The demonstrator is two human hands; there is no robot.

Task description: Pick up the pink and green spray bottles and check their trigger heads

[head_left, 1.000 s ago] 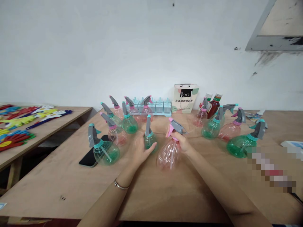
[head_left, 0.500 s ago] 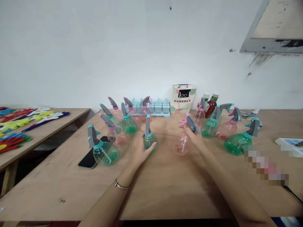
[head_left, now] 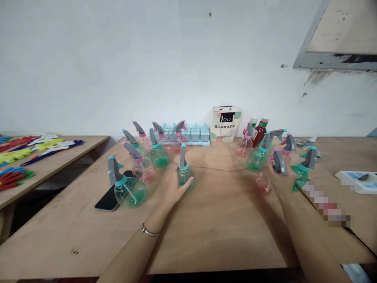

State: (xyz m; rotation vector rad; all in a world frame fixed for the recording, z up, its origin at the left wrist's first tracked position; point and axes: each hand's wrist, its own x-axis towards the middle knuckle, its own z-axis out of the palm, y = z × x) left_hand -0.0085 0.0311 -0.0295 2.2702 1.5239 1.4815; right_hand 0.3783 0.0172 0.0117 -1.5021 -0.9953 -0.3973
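My left hand (head_left: 173, 187) is wrapped round the body of a small green spray bottle (head_left: 185, 171) that stands upright near the middle of the wooden table (head_left: 212, 232). My right hand (head_left: 275, 173) grips the neck of a pink spray bottle (head_left: 264, 181) with a grey trigger, holding it beside the group of green and pink spray bottles (head_left: 259, 155) on the right. The hand is partly hidden behind the trigger head.
Several more spray bottles (head_left: 147, 153) stand at the left, next to a black phone (head_left: 109, 198). A blue ice-pop mould (head_left: 194, 135), a small paper bag (head_left: 225, 124) and sauce bottles (head_left: 259, 131) line the wall. Coloured hand clappers (head_left: 26, 151) cover a side table.
My right hand has carried the pink spray bottle from the table's middle over to the right-hand group. The left hand has stayed on the green bottle.
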